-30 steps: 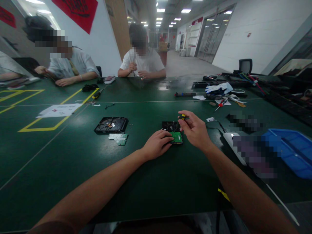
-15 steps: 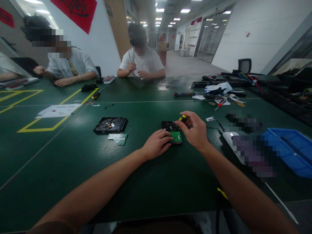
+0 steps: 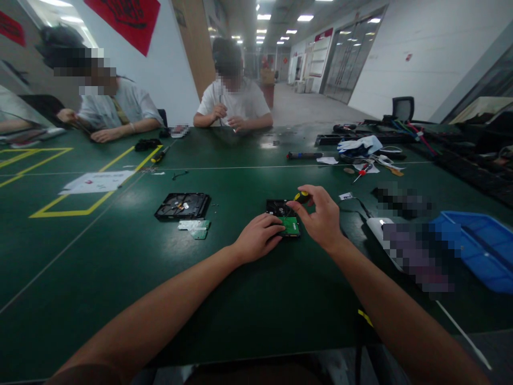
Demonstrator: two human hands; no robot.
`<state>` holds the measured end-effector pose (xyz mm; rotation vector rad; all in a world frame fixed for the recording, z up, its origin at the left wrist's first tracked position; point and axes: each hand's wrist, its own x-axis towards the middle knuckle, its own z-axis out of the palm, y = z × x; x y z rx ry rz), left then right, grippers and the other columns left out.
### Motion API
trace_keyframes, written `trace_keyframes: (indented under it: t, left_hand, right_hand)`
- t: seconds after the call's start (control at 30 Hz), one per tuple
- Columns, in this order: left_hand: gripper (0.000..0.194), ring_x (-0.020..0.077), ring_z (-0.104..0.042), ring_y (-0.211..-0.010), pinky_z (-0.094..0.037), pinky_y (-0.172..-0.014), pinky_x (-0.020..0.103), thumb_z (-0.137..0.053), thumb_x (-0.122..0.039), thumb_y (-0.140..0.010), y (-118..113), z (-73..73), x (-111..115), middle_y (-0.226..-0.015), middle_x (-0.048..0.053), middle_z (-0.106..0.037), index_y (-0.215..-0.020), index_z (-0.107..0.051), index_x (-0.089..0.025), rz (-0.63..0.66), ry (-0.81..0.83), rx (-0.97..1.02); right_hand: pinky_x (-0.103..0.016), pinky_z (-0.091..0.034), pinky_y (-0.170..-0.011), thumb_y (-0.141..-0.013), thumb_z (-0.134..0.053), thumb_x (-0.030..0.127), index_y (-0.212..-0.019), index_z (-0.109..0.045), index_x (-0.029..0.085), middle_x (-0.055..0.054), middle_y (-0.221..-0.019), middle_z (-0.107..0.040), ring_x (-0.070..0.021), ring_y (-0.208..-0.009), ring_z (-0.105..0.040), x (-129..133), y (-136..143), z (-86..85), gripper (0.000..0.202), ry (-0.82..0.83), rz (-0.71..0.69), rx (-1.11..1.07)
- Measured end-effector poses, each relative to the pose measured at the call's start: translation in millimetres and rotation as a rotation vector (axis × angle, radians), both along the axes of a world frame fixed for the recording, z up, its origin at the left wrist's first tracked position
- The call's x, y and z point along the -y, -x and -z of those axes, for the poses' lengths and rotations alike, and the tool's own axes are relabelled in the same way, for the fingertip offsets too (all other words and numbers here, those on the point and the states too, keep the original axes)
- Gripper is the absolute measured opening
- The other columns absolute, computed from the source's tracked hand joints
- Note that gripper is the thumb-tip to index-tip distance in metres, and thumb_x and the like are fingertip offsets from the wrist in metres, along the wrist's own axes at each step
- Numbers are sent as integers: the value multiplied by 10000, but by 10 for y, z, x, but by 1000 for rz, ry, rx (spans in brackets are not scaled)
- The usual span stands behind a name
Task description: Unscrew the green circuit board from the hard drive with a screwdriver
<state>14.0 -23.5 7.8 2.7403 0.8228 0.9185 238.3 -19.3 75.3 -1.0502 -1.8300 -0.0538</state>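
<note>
A hard drive [image 3: 274, 206] with a green circuit board [image 3: 291, 226] on its near part lies on the green table in front of me. My left hand [image 3: 259, 235] grips it from the left, fingers over the board's edge. Between the thumb and fingers of my right hand [image 3: 319, 216] is the yellow-and-black handle of a screwdriver [image 3: 301, 197], tilted over the drive. Its tip is too small to make out. Further left sits a second, larger hard drive [image 3: 182, 206], with a detached circuit board [image 3: 194, 228] beside it and several tiny screws [image 3: 215, 205] nearby.
A blue tray [image 3: 476, 251] and a white device with a pixelated screen [image 3: 377, 227] stand at the right. Behind lie a red-handled screwdriver [image 3: 364, 171], gloves [image 3: 359, 144] and cables. Paper [image 3: 96, 182] lies at the left. Two people sit across the table.
My right hand and the screwdriver handle have dipped and tilted slightly. My left hand stays on the hard drive.
</note>
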Motion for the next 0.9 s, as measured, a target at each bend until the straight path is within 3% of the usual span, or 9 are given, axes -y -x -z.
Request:
trace_keyframes:
  t: [0.2, 0.4, 0.5, 0.77, 0.9]
  left_hand:
    - [271, 277, -616, -1215, -542, -1058, 519, -580, -301, -1021, 3, -10, 8, -1268, 114, -664, -1260, -673, -213, 6, 9, 14]
    - [279, 276, -610, -1224, -535, -1066, 515, -588, -291, -1016, 7, -13, 2, -1284, 117, -659, -1271, -670, -211, 1, 10, -8]
    - [277, 272, -612, -1221, -536, -1066, 512, -587, -295, -1018, 3, 3, -6, -1280, 113, -659, -1268, -668, -207, 2, 4, -6]
    - [264, 273, -612, -1221, -534, -1071, 509, -591, -300, -1019, -1, 24, -1, -1270, 113, -662, -1251, -675, -204, -2, -23, 21]
    - [269, 274, -615, -1219, -537, -1064, 512, -598, -285, -1012, 1, 15, -3, -1273, 112, -660, -1259, -676, -215, -4, -14, 15]
  right_hand:
    - [-455, -585, -886, -989, -643, 365, -1316, -559, 280, -91, -1160, -689, -250, -951, -691, 2, 18, 24, 348, -13, 3, 15]
    - [-415, -607, -809, -915, -751, 410, -1265, -560, 260, -75, -1128, -694, -218, -842, -688, -21, 13, 69, 426, -3, 60, -89]
    - [-410, -617, -809, -935, -732, 384, -1294, -549, 269, -69, -1149, -699, -207, -834, -697, -25, 4, 60, 419, 11, 6, -93]
    - [-476, -601, -964, -1020, -534, 218, -1406, -539, 299, -93, -1306, -656, -255, -1119, -690, -29, -4, 16, 394, -12, -171, 7]
    - [-478, -607, -936, -1015, -550, 223, -1415, -526, 311, -87, -1264, -656, -252, -1071, -689, -39, -7, 26, 409, -13, -160, 19]
